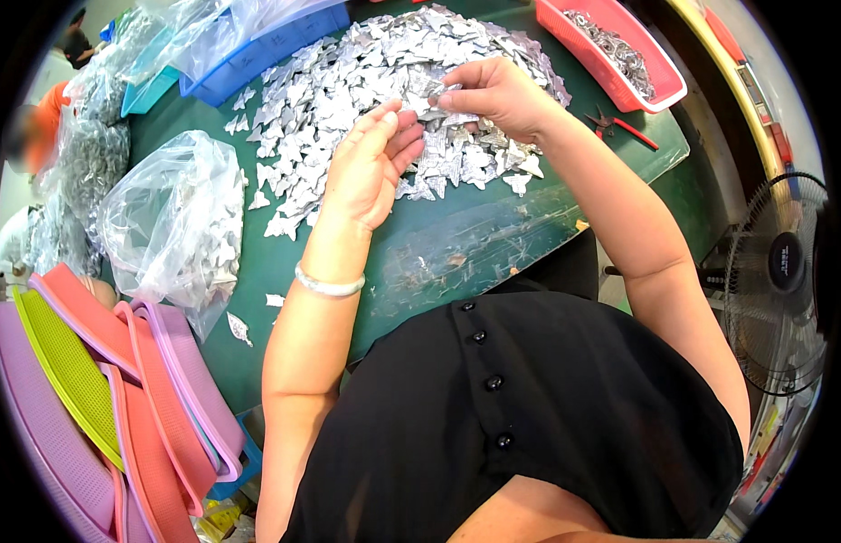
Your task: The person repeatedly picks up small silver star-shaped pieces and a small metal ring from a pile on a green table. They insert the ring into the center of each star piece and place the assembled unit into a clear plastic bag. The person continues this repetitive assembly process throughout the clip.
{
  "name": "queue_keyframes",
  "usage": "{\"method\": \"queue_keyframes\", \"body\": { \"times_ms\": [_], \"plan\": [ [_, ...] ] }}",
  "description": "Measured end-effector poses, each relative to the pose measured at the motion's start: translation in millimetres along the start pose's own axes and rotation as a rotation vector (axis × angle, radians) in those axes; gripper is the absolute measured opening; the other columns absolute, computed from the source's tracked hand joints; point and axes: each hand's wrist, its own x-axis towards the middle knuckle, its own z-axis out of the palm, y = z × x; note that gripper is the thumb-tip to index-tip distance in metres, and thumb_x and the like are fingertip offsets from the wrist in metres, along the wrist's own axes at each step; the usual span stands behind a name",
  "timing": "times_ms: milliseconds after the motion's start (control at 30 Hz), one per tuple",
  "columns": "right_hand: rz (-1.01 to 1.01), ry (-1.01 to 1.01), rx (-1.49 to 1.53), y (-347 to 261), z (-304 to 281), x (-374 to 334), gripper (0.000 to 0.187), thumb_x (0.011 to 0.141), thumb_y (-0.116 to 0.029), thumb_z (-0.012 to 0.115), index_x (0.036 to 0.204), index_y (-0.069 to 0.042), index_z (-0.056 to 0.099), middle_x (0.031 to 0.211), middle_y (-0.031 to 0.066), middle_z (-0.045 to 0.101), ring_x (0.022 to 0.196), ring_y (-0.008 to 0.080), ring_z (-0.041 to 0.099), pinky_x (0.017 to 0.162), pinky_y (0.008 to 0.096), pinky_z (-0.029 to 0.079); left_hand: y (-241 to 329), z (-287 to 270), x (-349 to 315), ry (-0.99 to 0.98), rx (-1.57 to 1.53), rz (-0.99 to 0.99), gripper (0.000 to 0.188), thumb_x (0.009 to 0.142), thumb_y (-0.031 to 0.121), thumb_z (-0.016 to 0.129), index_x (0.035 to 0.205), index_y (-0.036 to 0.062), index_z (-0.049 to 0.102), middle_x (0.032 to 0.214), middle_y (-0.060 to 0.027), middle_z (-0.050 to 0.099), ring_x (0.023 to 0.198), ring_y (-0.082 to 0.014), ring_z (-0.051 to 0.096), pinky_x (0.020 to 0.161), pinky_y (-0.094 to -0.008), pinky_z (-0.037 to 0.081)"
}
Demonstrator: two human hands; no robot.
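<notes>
A wide heap of small, flat, silver-coloured metal pieces (pixel 339 81) with irregular pointed outlines covers the far middle of the green table (pixel 411 271). Over its near side, my right hand (pixel 503 98) pinches one small silver metal piece (pixel 449 87) between thumb and fingertips. My left hand (pixel 370 172), with a pale bangle on its wrist, is held close by, just left of the right one. Its palm is turned inward and its fingers are loosely curved and apart; no piece shows in it. More pieces lie just beneath both hands.
Left of the heap sits a clear plastic bag (pixel 171 213) of similar pieces. Stacked coloured baskets (pixel 158 398) stand lower left; a blue bin (pixel 266 50) is behind. Red-handled pliers (pixel 633 133) and a pink basket (pixel 671 100) of metal parts lie right, near a fan (pixel 782 262).
</notes>
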Motion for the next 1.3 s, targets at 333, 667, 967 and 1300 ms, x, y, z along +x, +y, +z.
{"method": "queue_keyframes", "body": {
  "times_ms": [333, 667, 967, 1300],
  "plan": [
    [0.129, -0.275, 0.315, -3, 22, -7, 0.019, 0.081, -0.006, 0.057, 0.097, 0.004, 0.056, 0.084, 0.0051, 0.059, 0.066, 0.0098, 0.055, 0.053, 0.0208, 0.041, 2, -5, 5, -0.142, -0.263, -0.01, 0.023, 0.09, 0.016, 0.042, 0.099, -0.0011, 0.054, 0.106, -0.0118, 0.053, 0.097, -0.019, 0.051, 0.089, -0.0337, 0.041],
    [0.079, -0.191, 0.415, -9, 20, -17, 0.016, 0.082, -0.005, 0.055, 0.094, 0.005, 0.057, 0.079, 0.0079, 0.06, 0.066, 0.0139, 0.058, 0.055, 0.0222, 0.044, -4, -30, 15, -0.418, -0.707, -0.064, 0.038, 0.091, 0.031, 0.038, 0.091, -0.0042, 0.053, 0.112, -0.0236, 0.049, 0.107, -0.0356, 0.046, 0.096, -0.0464, 0.035],
    [-0.007, -0.063, 0.244, -16, 23, -20, 0.019, 0.08, -0.003, 0.055, 0.096, 0.006, 0.057, 0.079, 0.0071, 0.06, 0.064, 0.0112, 0.055, 0.056, 0.0225, 0.045, 10, -3, 0, -0.247, -0.659, -0.107, 0.058, 0.091, 0.044, 0.029, 0.109, -0.0081, 0.047, 0.114, -0.0252, 0.048, 0.111, -0.035, 0.044, 0.097, -0.0468, 0.033],
    [-0.535, 0.068, -0.6, -9, 35, -20, 0.025, 0.078, 0.003, 0.051, 0.103, 0.003, 0.055, 0.089, 0.008, 0.06, 0.081, 0.0117, 0.058, 0.069, 0.0224, 0.047, 0, 7, -4, -0.184, -0.578, -0.128, 0.052, 0.091, 0.039, 0.033, 0.114, -0.0061, 0.045, 0.107, -0.0159, 0.05, 0.106, -0.0281, 0.045, 0.095, -0.0429, 0.035]
  ]
}}
